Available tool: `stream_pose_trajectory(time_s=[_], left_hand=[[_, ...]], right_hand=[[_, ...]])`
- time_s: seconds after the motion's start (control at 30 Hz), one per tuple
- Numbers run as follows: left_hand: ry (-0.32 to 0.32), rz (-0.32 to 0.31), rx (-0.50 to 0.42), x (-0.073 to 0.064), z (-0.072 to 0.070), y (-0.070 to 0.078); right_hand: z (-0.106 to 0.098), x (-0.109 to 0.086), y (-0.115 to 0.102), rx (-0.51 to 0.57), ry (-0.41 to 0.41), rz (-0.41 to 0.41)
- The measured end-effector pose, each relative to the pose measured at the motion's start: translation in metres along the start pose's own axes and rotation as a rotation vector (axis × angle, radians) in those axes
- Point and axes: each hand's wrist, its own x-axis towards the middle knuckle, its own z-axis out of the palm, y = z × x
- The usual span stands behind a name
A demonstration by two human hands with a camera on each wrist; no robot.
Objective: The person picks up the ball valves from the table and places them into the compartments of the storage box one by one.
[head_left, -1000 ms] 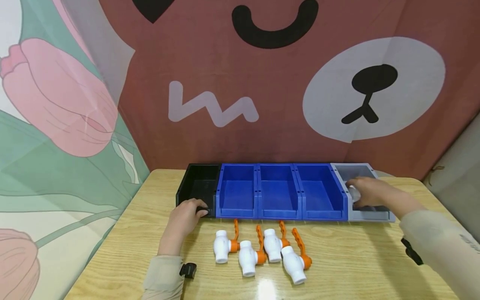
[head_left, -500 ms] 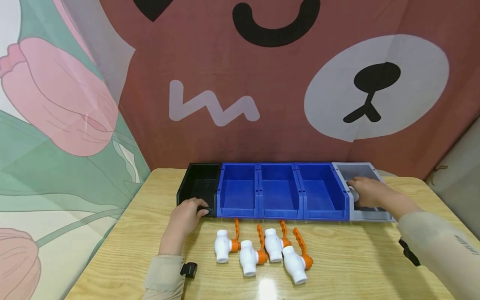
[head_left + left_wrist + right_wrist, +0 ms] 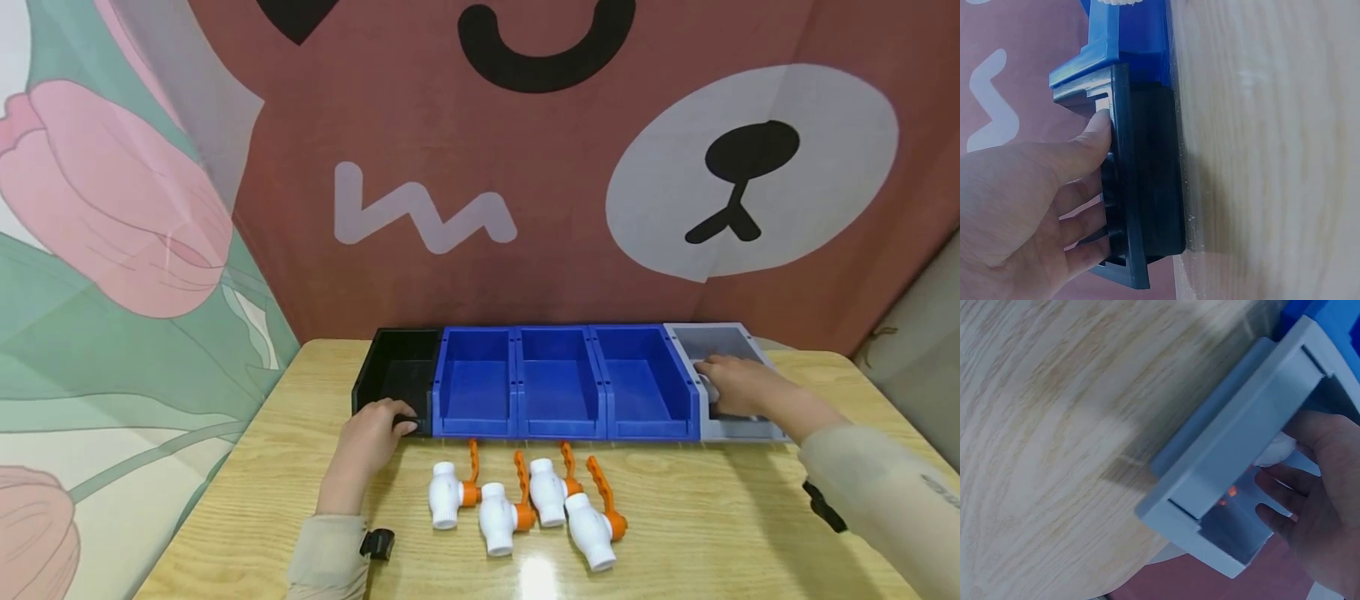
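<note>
My left hand (image 3: 371, 432) grips the front rim of the black bin (image 3: 435, 417) at the left end of the row. In the left wrist view its thumb lies on the rim, with the fingers over the edge into the bin. At the other end, my right hand (image 3: 738, 387) reaches down into the grey bin (image 3: 738, 431). Between its thumb and fingers in the right wrist view is a white ball valve (image 3: 1277, 450), partly hidden by the hand and the bin wall. A bit of orange handle (image 3: 1229, 495) shows below it.
Three blue bins (image 3: 558, 387) stand joined between the black and grey ones. Several white ball valves (image 3: 497, 521) with orange handles lie on the wooden table (image 3: 697, 533) in front of them. A printed curtain (image 3: 480, 283) hangs right behind the row.
The right hand stays in the grey bin, and the white valve at its fingers has sunk a little lower out of sight. The left hand keeps its place on the black bin.
</note>
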Motion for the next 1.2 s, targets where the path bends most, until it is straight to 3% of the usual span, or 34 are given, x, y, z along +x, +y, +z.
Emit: stream_pose_trajectory(time_s=[0.4,0.63,0.87,1.2], left_hand=[[0.01,0.004,-0.007,0.004,0.001,0.003],[0.01,-0.005,-0.004,0.004,0.0,0.003],[0.024,0.007,0.01,0.0,-0.001,0.0],[0.017,0.013,0.003,-0.005,0.003,0.0]], right_hand=[[-0.02,-0.009,-0.003,0.055,-0.02,0.009],[-0.025,-0.017,-0.001,0.088,0.058,-0.06],[-0.024,-0.028,-0.007,0.109,0.145,-0.012],[-0.028,-0.045,-0.03,0.042,0.312,-0.008]])
